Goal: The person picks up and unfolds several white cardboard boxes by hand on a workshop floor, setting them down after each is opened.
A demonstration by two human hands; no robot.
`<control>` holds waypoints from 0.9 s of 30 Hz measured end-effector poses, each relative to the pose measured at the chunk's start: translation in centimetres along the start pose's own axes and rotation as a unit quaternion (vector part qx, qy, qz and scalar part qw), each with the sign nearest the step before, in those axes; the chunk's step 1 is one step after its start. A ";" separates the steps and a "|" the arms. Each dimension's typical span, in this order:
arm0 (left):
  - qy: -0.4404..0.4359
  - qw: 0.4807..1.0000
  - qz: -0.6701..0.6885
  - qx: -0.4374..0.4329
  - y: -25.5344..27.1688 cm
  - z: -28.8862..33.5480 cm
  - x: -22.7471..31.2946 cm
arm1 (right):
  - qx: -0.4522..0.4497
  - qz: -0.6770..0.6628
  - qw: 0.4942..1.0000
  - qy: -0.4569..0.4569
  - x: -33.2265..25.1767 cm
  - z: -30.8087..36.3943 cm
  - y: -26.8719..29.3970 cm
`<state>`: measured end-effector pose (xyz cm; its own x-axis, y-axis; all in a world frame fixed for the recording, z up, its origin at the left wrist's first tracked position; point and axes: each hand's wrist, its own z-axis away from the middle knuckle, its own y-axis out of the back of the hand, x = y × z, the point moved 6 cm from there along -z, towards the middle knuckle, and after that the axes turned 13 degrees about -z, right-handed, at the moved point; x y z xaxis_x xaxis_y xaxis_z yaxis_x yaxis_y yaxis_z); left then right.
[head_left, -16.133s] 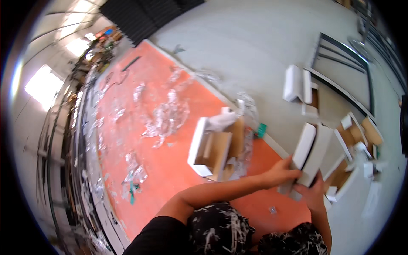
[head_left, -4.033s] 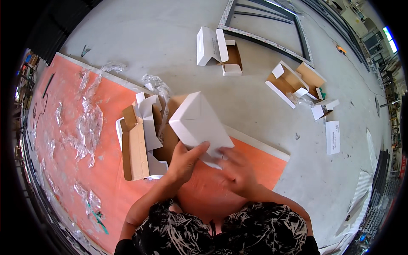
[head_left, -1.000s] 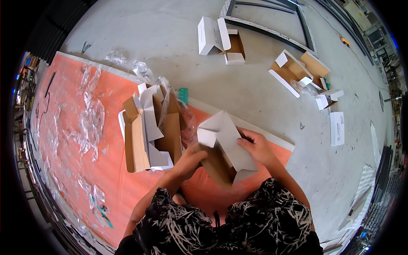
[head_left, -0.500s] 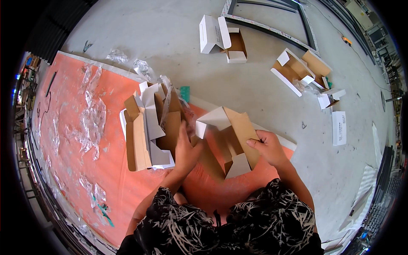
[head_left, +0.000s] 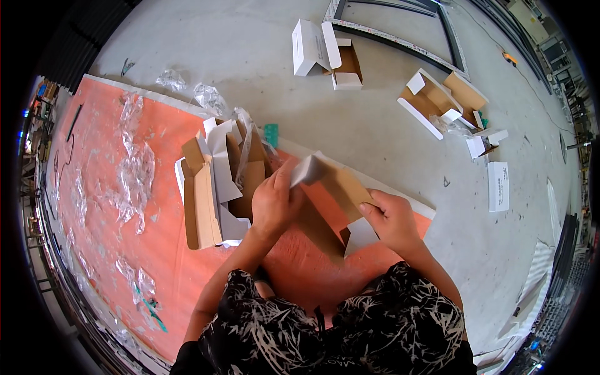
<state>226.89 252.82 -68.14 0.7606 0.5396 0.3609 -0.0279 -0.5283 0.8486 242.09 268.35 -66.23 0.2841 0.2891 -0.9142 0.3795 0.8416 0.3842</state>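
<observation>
We kneel over a large orange mat (head_left: 112,206) spread on the grey concrete floor (head_left: 375,125), with a pile of opened cardboard boxes (head_left: 215,181) lying on the mat just left of our hands and crumpled clear plastic wrap (head_left: 134,178) scattered further left. Between our hands, above the mat's right part, we hold an unfolded cardboard box (head_left: 334,194), brown inside and white outside. Our left hand (head_left: 275,203) grips its white upper flap, while our right hand (head_left: 390,219) pinches its lower right edge.
</observation>
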 end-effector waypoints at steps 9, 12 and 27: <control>0.250 0.948 0.166 -0.106 0.3 0.1 -1.7 | -0.008 -0.088 0.996 0.017 0.5 -0.3 0.0; 0.179 0.953 0.217 -0.111 0.6 0.3 -0.8 | 0.028 -0.062 0.997 0.033 0.5 -0.8 0.6; 0.380 0.395 0.770 -0.327 -1.3 3.3 0.9 | -0.036 -0.217 0.973 -0.065 1.5 -0.8 2.8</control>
<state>229.71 251.81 -70.15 -0.8919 0.0807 0.4450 -0.4284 -0.4660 -0.7742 242.88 271.52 -66.64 0.2219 -0.1576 -0.9622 0.4272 0.9028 -0.0493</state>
